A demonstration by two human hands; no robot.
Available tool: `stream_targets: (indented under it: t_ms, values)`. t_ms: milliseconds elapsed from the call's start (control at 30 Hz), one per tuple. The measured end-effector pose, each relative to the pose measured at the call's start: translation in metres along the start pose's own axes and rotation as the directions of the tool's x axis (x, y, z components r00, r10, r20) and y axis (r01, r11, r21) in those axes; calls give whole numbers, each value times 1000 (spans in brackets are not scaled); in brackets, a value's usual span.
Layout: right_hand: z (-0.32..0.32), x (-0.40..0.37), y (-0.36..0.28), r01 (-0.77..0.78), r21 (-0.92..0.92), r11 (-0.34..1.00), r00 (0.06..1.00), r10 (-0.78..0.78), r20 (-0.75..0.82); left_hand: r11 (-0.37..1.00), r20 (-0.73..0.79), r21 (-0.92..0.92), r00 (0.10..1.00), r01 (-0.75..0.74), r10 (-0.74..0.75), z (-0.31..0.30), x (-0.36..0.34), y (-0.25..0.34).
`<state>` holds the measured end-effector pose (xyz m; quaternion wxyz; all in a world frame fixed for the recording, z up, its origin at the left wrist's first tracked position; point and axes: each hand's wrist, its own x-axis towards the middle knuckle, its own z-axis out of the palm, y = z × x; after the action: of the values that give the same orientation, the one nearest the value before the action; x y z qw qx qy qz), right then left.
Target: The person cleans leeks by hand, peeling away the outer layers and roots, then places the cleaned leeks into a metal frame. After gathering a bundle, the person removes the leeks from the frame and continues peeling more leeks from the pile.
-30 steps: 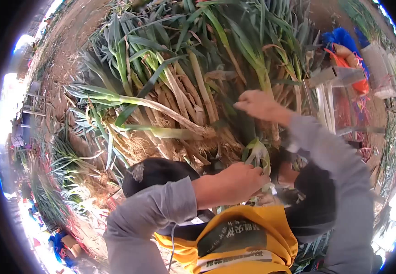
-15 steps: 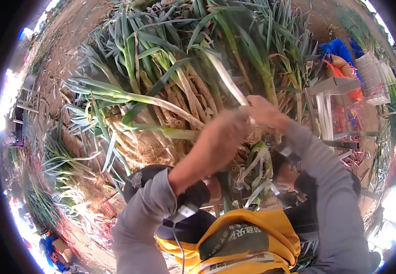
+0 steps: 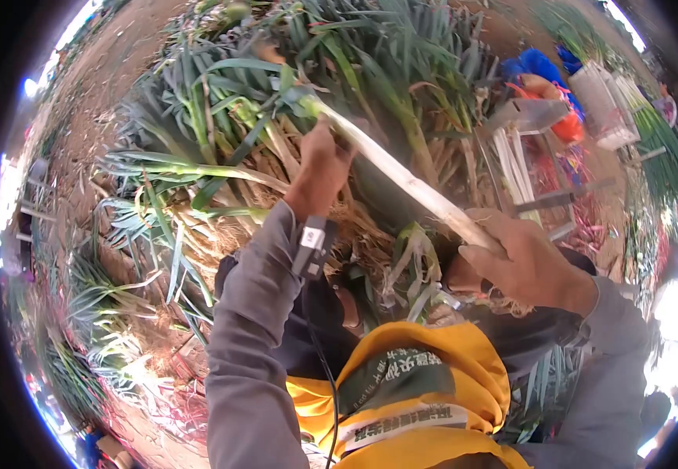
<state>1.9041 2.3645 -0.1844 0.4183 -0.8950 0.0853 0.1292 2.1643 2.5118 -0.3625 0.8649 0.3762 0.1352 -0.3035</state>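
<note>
A long green onion (image 3: pixel 409 184) with a peeled white stalk stretches diagonally between my hands. My left hand (image 3: pixel 322 160) is closed at its upper part, where the white turns into green leaves. Around the lower end of the stalk my right hand (image 3: pixel 530 262) is closed, thumb along the stalk; the root tip is hidden in the grip. Beneath and beyond them lies a big pile of unpeeled green onions (image 3: pixel 237 117), with brown outer skins and stringy roots. Dry peeled leaves (image 3: pixel 413 262) hang between my knees.
To the right, a metal stand (image 3: pixel 522 117) has several white stalks leaning in it. Behind it are blue plastic (image 3: pixel 538 66), an orange bag (image 3: pixel 567 125) and a white crate (image 3: pixel 603 105). More green onions (image 3: pixel 81 375) and pink strings lie on the dirt at left.
My hands have moved apart along the green onion. The left went up and left to the leaf end; the right came down and right with the lower end. More white stalk shows.
</note>
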Motion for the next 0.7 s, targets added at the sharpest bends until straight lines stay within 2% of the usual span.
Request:
stream_targets:
  t_ms: [67, 100, 133, 200, 233, 267, 300, 333, 400, 467, 533, 600, 667, 700]
  values:
    - [-7, -23, 4, 231, -284, 931, 957, -270, -108, 982, 125, -174, 988, -69, 92, 1, 20, -13]
    - [-15, -36, 0, 219, -399, 890, 955, -279, -99, 965, 115, -261, 991, -36, 68, 23, 0, -12]
    - [-20, -49, -2, 203, -409, 890, 957, -269, -112, 964, 132, -264, 990, -22, 58, 38, -16, -10]
    - [-29, -73, -7, 137, -725, 675, 930, -340, -141, 961, 249, -271, 959, -63, 133, 58, -37, -6]
    - [-37, -85, -6, 164, -749, 642, 909, -394, -138, 961, 262, -272, 956, -55, 129, 65, -50, -4]
    - [-44, -97, -6, 153, -754, 638, 907, -393, -149, 958, 355, -281, 922, -57, 159, 74, -64, -1]
    - [-48, -111, -5, 140, -829, 542, 893, -430, -131, 957, 446, -287, 876, -52, 181, 82, -76, 2]
    - [-52, -123, -2, 120, -890, 439, 882, -459, -107, 958, 462, -283, 870, -37, 170, 91, -87, 5]
    - [-59, -140, 6, 115, -913, 391, 845, -521, -117, 964, 585, -263, 786, -46, 197, 107, -101, 16]
    - [-59, -152, 18, 68, -961, 269, 786, -608, -114, 973, 727, -220, 653, -72, 213, 114, -102, 28]
    - [-58, -143, 40, 34, -949, 315, 744, -642, -187, 967, 751, -222, 610, -129, 254, 134, -122, 40]
    - [-53, -127, 57, 18, -929, 370, 694, -673, -255, 922, 592, -173, 712, -345, 378, 153, -144, 49]
    - [-43, -101, 68, 59, -829, 556, 708, -609, -358, 900, 543, -157, 726, -407, 423, 159, -143, 61]
    - [-38, -84, 75, 72, -819, 569, 697, -616, -367, 892, 526, -223, 722, -394, 450, 156, -135, 68]
